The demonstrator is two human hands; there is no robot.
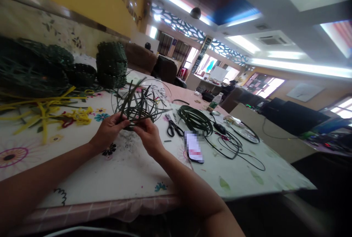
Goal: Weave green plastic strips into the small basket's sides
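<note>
Though loose above, weave [139, 109] in both grips [111, 129] [150, 136].

Between the forearms [66, 165], bare tablecloth [123, 182] is leaving room; splayed woven strips [137, 108] are barring the middle, scissors [173, 123] and a coil [192, 119] the right, baskets [111, 65] the far left

Dark-green strips [129, 98], yellow strips [43, 119], black-handled scissors [176, 125], white tablecloth [129, 178] with multicoloured flowers
</note>
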